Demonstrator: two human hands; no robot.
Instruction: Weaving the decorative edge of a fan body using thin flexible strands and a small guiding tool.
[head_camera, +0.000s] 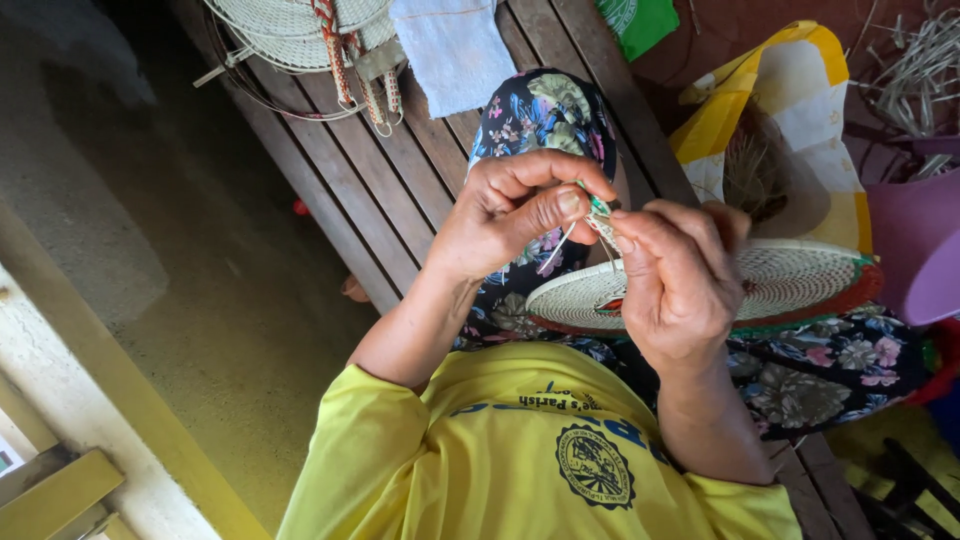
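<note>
1. Bare earth or concrete floor (180, 250) fills the left side of the view, dim and brownish, with a pale wall edge and yellowish wooden rails at the lower left corner.
2. Running diagonally from the top toward the lower right is a slatted wooden bench (350, 180), its dark planks worn; the person sits on it with legs in floral-print cloth.
3. At the bottom, the person's yellow shirt (520, 460) takes up much of the frame.
4. On the right, a yellow-and-white checked cloth (790, 90) lies bunched beside a purple plastic basin (915, 250), with loose pale straw strips scattered at the top right corner.
5. At the bench's far end rests a pale woven basket piece (290, 30) with red-patterned braided straps, next to a light blue cloth (455, 45) and a green cloth at the top edge.
6. Across the lap lies a flat woven disc (760, 285), cream in the middle with a red and green rim.
7. The left hand (510, 215) is closed, thumb and forefinger pinching a thin pale strip (600, 222) with a green bit at its tip, just above the disc's near edge.
8. The right hand (680, 280) is closed too, its fingertips pinching the same strip, touching the left hand's fingers, and covering part of the disc.
</note>
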